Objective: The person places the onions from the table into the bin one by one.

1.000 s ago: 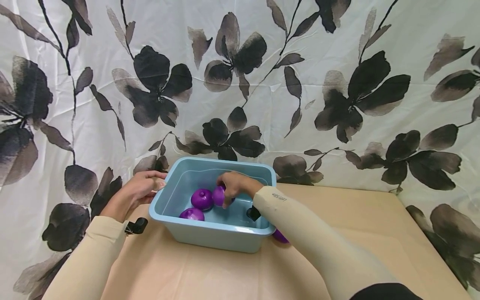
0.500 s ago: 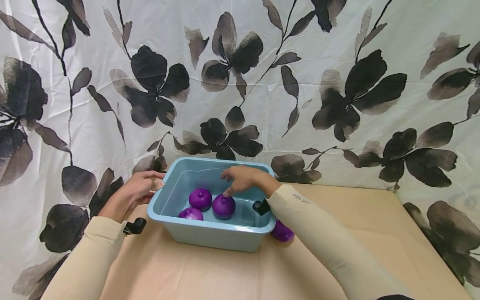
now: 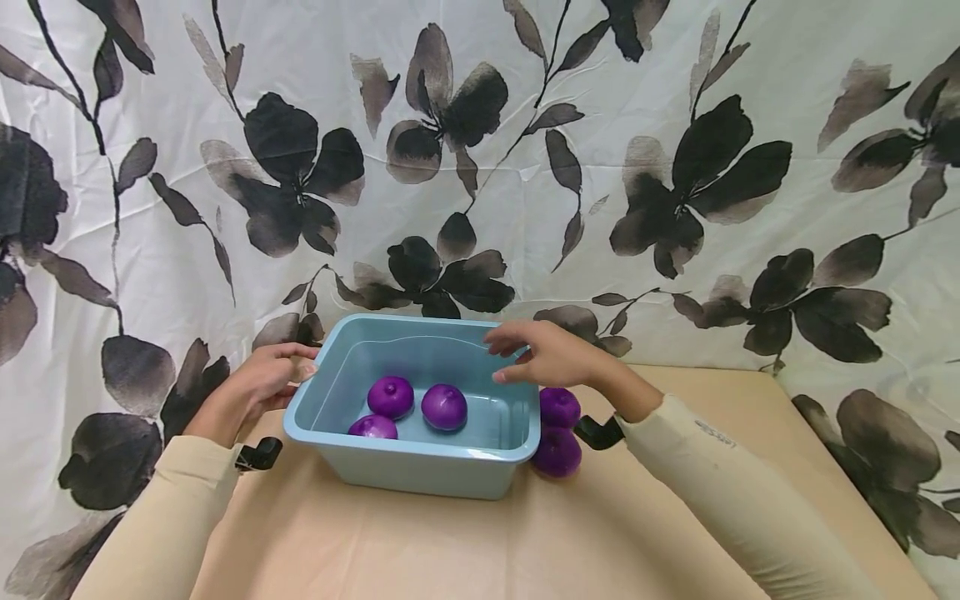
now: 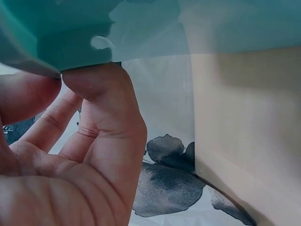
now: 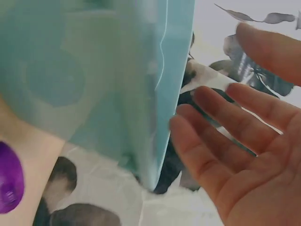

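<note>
A light blue plastic bin point(image 3: 420, 458) stands on the tan table. Three purple onions lie inside it: one at the middle point(image 3: 444, 406), one to its left point(image 3: 390, 396), one by the front wall point(image 3: 372, 427). Two more purple onions point(image 3: 557, 451) point(image 3: 559, 406) lie on the table just right of the bin. My left hand point(image 3: 258, 385) grips the bin's left rim point(image 4: 51, 49), thumb and fingers pinching the edge. My right hand point(image 3: 542, 354) hovers empty over the bin's right rim with its fingers relaxed; the right wrist view shows the bin's wall point(image 5: 141, 94) beside the spread fingers point(image 5: 221, 117).
A white cloth with black flowers point(image 3: 675, 167) hangs right behind the table and drapes down on both sides. Bare tan tabletop point(image 3: 465, 542) stretches in front of the bin and to its right.
My right hand let go of a purple onion inside the bin, then lifted out and moved right over the rim. The left hand kept its hold on the bin.
</note>
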